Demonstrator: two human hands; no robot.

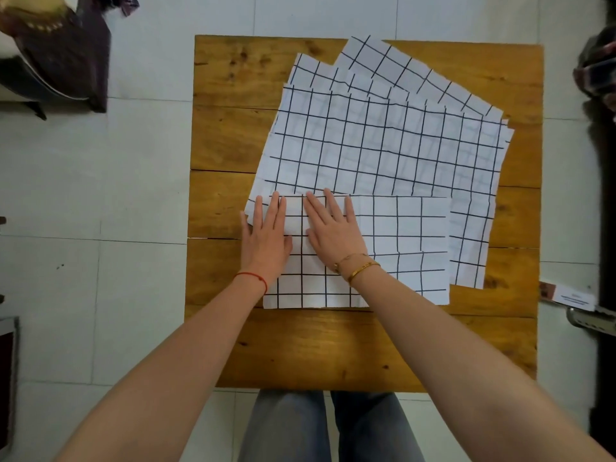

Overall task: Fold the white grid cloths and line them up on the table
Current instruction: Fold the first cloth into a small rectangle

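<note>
A folded white grid cloth (406, 248) lies flat near the middle of the wooden table (226, 135), its long edge running left to right. My left hand (266, 235) presses flat on its left end with straight fingers. My right hand (333, 231) lies flat beside it on the same cloth, fingers spread. Behind and to the right, several unfolded grid cloths (383, 141) are fanned in an overlapping pile that reaches the table's far edge. The folded cloth overlaps the near edge of that pile.
Bare wood shows along the table's near edge (333, 345) and left side. White floor tiles surround the table. A dark chair with clothing (56, 51) stands at the far left, and dark objects (600, 71) sit at the right edge. My legs (326, 428) are under the near edge.
</note>
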